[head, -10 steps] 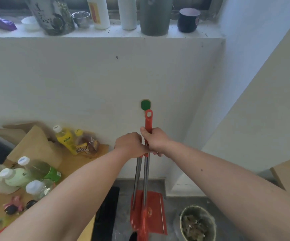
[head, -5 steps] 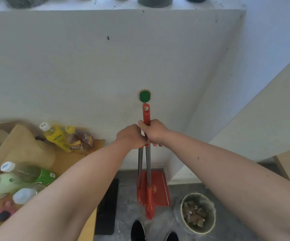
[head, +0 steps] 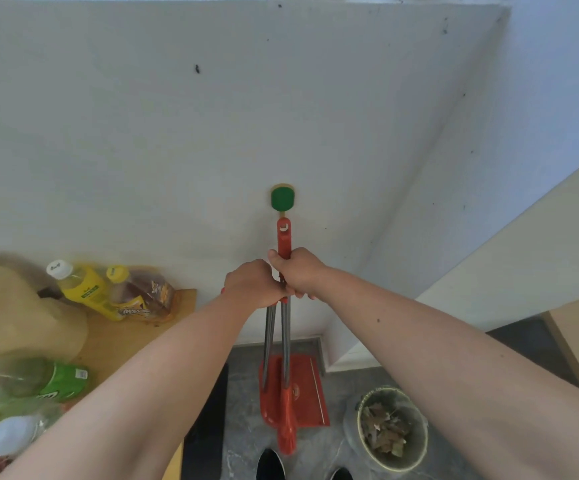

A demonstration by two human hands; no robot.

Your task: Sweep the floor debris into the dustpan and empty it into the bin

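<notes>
Red plastic forms the grip of the broom (head: pixel 284 237), and the right hand (head: pixel 298 273) is wrapped round it, fingers curled closed and thumb laid up along the grip. Pressed against it on the left, the left hand (head: pixel 251 284) is fisted round the top of a second shaft, whose grip is almost wholly hidden. Both hands are raised in front of a white wall (head: pixel 142 133). The broom's tip sits just below one green hook (head: pixel 282 198); I cannot tell whether they touch.

Two steel shafts (head: pixel 285 341) run down from the hands side by side. They reach the one red dustpan (head: pixel 302 393), well below the hands at the foot of the wall, with its pan facing the camera. The broom's brush head (head: pixel 286 438) hangs in front of the dustpan's lower edge. I cannot tell whether either rests on the grey floor (head: pixel 246 393).

One bin (head: pixel 416 445) stands on the floor just right of the dustpan, under the right forearm, with dry brown debris (head: pixel 383 429) inside. Two dark shoes (head: pixel 270 464) show at the bottom edge, and one black mat (head: pixel 208 427) lies left of the dustpan.

At the left a wooden worktop (head: pixel 118 341) carries five bottles (head: pixel 83 289), some blurred, and one brown paper bag (head: pixel 21 327).
</notes>
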